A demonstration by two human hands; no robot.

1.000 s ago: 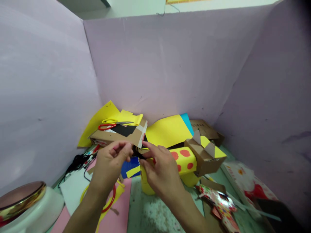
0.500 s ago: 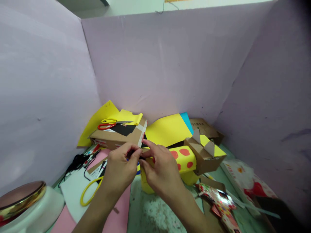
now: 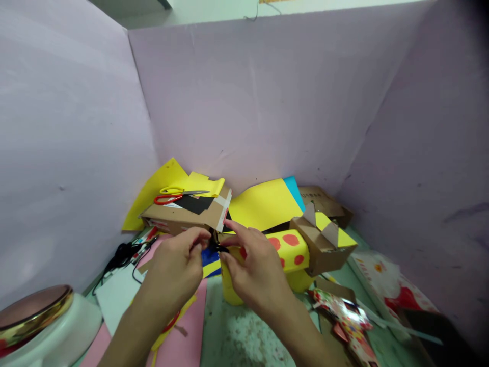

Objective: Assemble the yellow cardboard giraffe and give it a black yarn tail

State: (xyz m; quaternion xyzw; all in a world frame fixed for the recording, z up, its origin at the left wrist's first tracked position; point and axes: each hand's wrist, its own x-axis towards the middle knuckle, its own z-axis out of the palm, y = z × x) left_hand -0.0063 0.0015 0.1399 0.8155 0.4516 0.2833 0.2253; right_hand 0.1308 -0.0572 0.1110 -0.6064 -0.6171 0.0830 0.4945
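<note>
Leftward and back goes the left hand (image 3: 178, 265), which half a second ago had its fingertips against the right hand (image 3: 254, 270). A gap has opened between them, a blue sheet (image 3: 208, 256) shows through it, and the left wrist now covers the yellow loop that lay on the pink sheet (image 3: 189, 331).

Lilac partition walls (image 3: 267, 102) shut the desk in on three sides. The only bare room is the strip of green tabletop (image 3: 237, 336) below the wrists. Clutter hems it in: a white pot with a gold-rimmed lid (image 3: 34, 311) at the left, patterned wrapping paper (image 3: 344, 316) at the right.

A white label (image 3: 223, 210) on the end of the cardboard carton (image 3: 183, 216) carries red print too small to read. Red-and-yellow scissors (image 3: 178, 196) lie on top of that carton.

Left thumb and forefinger are nipped tight on a black scrap (image 3: 219, 248), held in the air just in front of the yellow red-spotted box (image 3: 292, 250) and its cardboard head (image 3: 321, 244). The right thumb touches the scrap's other end, and the forefinger is stretched straight above it. Whether that hand truly grips the scrap I cannot tell.
</note>
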